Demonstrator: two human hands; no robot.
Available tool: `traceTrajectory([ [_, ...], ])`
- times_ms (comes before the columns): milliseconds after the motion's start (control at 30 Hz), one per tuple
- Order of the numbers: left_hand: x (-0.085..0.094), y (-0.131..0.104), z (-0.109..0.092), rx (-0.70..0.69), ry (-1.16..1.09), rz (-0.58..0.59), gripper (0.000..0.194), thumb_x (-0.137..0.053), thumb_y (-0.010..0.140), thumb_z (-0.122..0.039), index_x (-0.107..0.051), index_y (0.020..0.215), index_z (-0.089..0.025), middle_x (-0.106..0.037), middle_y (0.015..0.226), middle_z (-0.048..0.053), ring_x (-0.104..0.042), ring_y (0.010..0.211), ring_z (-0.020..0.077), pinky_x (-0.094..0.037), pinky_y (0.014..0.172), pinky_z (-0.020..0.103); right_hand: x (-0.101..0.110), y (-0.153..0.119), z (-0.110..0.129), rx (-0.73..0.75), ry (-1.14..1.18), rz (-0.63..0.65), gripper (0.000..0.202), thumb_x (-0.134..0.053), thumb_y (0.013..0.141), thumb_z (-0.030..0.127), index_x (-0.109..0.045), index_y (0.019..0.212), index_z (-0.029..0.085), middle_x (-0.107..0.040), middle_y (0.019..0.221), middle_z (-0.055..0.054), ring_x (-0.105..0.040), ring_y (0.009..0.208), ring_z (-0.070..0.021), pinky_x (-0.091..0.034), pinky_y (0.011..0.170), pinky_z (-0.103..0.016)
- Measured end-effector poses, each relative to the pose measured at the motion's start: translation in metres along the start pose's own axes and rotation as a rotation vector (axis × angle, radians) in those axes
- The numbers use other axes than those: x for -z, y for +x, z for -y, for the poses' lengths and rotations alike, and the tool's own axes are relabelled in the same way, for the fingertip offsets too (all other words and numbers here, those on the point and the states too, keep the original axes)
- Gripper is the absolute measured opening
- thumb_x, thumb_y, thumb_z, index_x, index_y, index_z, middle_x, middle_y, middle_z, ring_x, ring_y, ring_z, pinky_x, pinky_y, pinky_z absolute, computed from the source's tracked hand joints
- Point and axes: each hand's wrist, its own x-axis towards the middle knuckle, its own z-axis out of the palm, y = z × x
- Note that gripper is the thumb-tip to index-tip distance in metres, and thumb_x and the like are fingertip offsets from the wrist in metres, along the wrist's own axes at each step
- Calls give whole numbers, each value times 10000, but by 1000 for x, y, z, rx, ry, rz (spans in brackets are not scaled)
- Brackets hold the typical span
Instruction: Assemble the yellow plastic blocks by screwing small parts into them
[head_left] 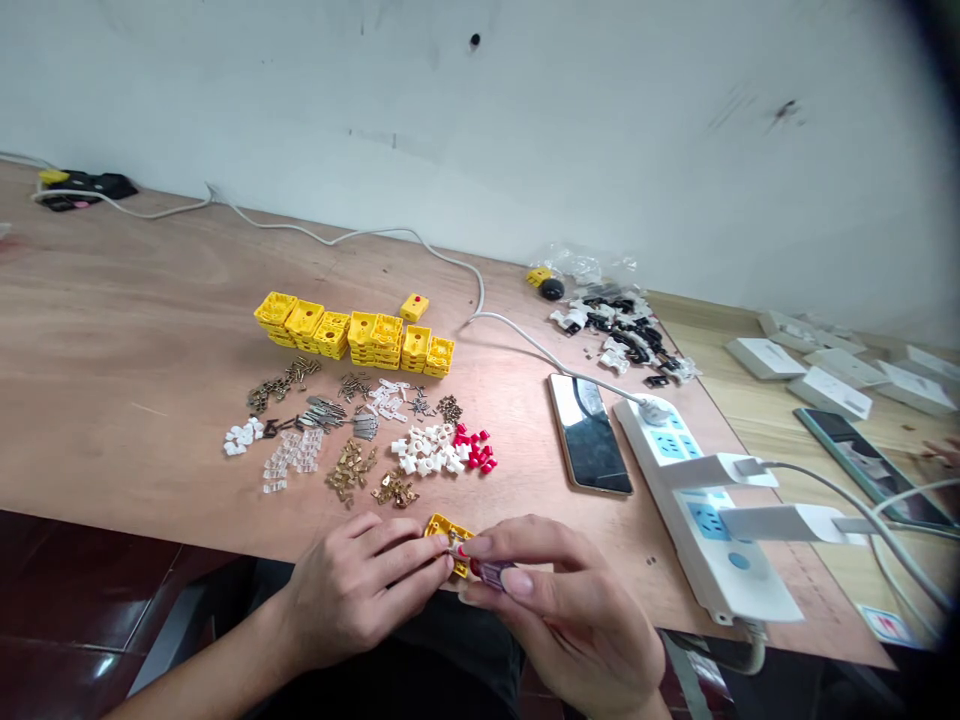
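Observation:
At the table's front edge lies a yellow plastic housing (442,524), open side up, with small metal parts inside. The fingers of my left hand (367,580) are stretched over its left side, fingertips on the housing and the small parts. My right hand (570,610) pinches a small tool with a purple and red handle (491,573), its front end pointing into the housing. Above my hands are piles of brass pieces (350,472), white caps (429,450), red caps (480,450) and clear plastic pieces (291,458). Stacks of yellow housings (375,340) stand behind the piles.
A phone (591,435) lies right of the piles, beside a white power strip (705,520) with plugs and cables. Black and white parts (630,330) sit at the back right. White boxes (832,392) and another phone (870,465) are farther right, near a person's fingers.

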Motion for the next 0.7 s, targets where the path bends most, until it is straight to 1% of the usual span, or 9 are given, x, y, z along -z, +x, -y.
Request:
traceTrajectory([
  [133, -1, -2, 1, -16, 1, 9, 253, -473, 1078, -176, -716, 1129, -126, -785, 1125, 42, -712, 969, 208, -516, 716, 326, -1, 2, 0, 3, -46, -101, 421, -780, 850, 60, -623, 1174, 278, -697, 968, -6, -750, 816, -139, -669, 682, -258],
  [233, -1, -2, 1, -20, 6, 7, 234, -493, 1067, -166, -717, 1123, -128, -787, 1109, 45, -717, 963, 206, -520, 712, 323, 1, 2, 0, -8, -20, -56, 385, -740, 906, 144, -605, 1241, 275, -729, 1026, -42, -763, 853, -166, -674, 683, -289],
  [300, -1, -1, 1, -10, 7, 1, 217, -508, 1056, -159, -716, 1114, -132, -789, 1075, 47, -715, 956, 199, -521, 705, 313, 2, 2, 0, -23, 0, -11, 390, -646, 944, 119, -581, 1300, 265, -748, 1116, -80, -768, 956, -197, -683, 735, -332],
  [367, -1, 0, 1, 4, 6, -1, 214, -509, 1053, -159, -715, 1105, -136, -790, 1044, 47, -709, 956, 190, -523, 706, 302, 1, 2, 0, -21, 12, 6, 452, -584, 927, 43, -569, 1325, 256, -751, 1168, -89, -765, 1006, -200, -682, 780, -343],
  [467, -1, 0, 1, 2, 9, -2, 226, -496, 1057, -161, -716, 1098, -133, -787, 1063, 48, -703, 969, 194, -522, 720, 302, -1, 2, -1, -2, 23, -42, 471, -631, 891, -2, -600, 1278, 265, -751, 1074, -55, -772, 919, -175, -682, 757, -314],
  [533, -1, -1, 1, -10, 12, -3, 221, -505, 1052, -160, -717, 1107, -129, -784, 1089, 53, -704, 972, 199, -517, 719, 307, -2, 3, -2, -6, 14, -108, 447, -693, 872, 9, -630, 1218, 285, -731, 985, -27, -763, 834, -164, -684, 692, -300],
  [600, -1, -1, 1, -16, 16, 3, 218, -513, 1049, -162, -717, 1119, -130, -783, 1099, 56, -705, 968, 201, -517, 718, 309, -2, 3, -2, -20, 17, -141, 441, -728, 859, 24, -635, 1194, 294, -714, 951, -15, -750, 784, -156, -677, 633, -283],
  [633, -1, -1, 1, -16, 18, 4, 219, -513, 1051, -165, -718, 1122, -130, -784, 1098, 56, -705, 966, 200, -518, 718, 310, -1, 2, -2, -26, 23, -134, 445, -730, 857, 29, -630, 1203, 290, -716, 960, -18, -752, 792, -159, -678, 636, -286],
  [700, 0, 0, 1, -11, 14, 0, 228, -502, 1059, -168, -718, 1119, -129, -789, 1089, 49, -708, 955, 197, -519, 713, 310, -1, 2, -1, -41, 39, -84, 459, -688, 872, 25, -605, 1251, 271, -731, 1040, -48, -765, 884, -182, -685, 695, -312],
])
